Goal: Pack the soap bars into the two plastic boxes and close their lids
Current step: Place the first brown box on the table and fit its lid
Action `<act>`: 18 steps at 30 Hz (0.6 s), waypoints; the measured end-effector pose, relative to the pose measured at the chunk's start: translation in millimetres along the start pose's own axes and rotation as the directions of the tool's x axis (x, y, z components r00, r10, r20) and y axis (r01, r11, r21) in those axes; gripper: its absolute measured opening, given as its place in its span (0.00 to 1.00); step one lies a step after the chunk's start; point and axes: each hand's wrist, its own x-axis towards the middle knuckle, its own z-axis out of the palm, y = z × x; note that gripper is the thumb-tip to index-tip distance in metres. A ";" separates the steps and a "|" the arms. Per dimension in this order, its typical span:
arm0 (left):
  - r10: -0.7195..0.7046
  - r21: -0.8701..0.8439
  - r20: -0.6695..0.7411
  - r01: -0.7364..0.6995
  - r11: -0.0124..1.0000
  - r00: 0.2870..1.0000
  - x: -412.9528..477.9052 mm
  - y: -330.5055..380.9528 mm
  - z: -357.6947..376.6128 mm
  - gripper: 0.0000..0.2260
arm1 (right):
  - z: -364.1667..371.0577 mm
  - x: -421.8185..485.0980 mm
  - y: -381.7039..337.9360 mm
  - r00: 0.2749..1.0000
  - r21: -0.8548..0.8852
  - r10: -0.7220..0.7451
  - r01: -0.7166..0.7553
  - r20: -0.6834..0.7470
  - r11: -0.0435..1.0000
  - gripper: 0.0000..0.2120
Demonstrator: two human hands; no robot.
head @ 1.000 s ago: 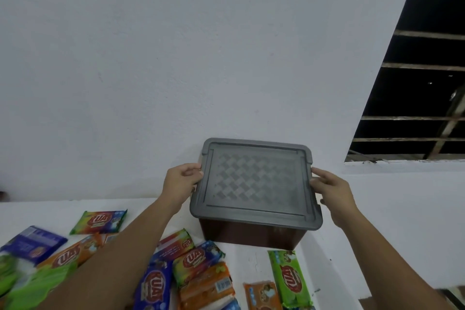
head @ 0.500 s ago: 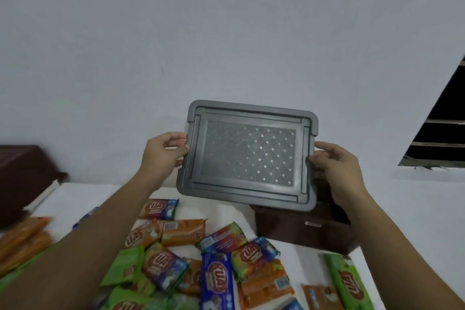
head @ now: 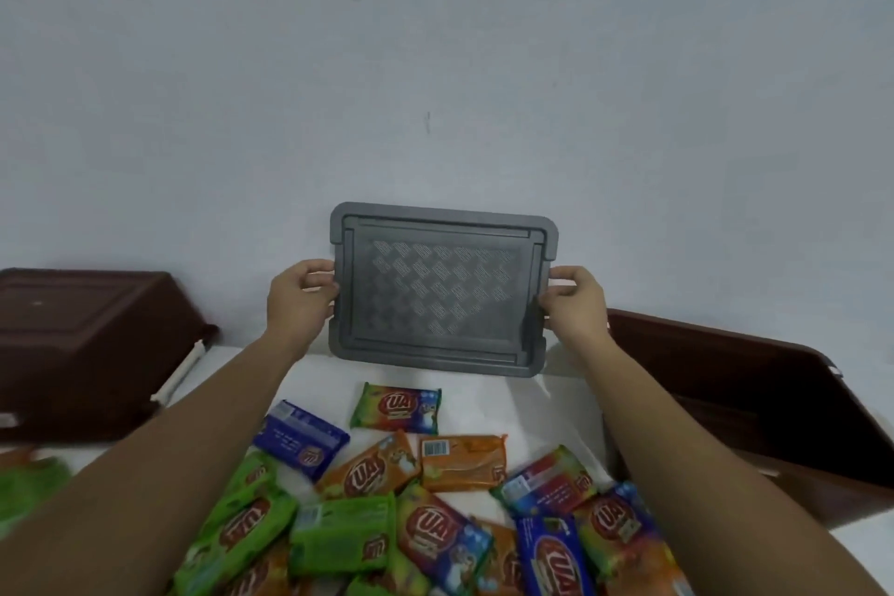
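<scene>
In the head view, the left hand (head: pixel 300 300) and the right hand (head: pixel 573 305) each gripped a short edge of the grey lid (head: pixel 441 288), held upright, its long axis between them. The open brown box (head: pixel 754 407) lay nearer the right hand. On the white worktop (head: pixel 484 394), the soap bars (head: pixel 425 489) showed "UA" logos.

Lid (head: pixel 442 290): grey, embossed with a checkered hatch pattern. Both boxes (head: pixel 82 348) (head: pixel 754 407): dark brown. Soap bars (head: pixel 395 408): wrappers noted in green, orange, blue and rainbow stripes. Worktop (head: pixel 484 402): white. Wall (head: pixel 435 63): pale grey.
</scene>
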 end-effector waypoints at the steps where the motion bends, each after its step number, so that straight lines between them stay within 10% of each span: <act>1: -0.002 0.015 0.005 0.002 1.000 1.000 3.1 -5.5 1.1 0.09 | 4.7 1.4 4.3 1.000 -0.015 0.004 -0.004 -0.020 1.000 0.13; 18: -0.057 0.052 0.074 0.053 0.997 0.996 12.9 -50.0 9.0 0.14 | 35.6 1.8 40.0 0.990 -0.091 0.067 -0.079 -0.124 0.993 0.12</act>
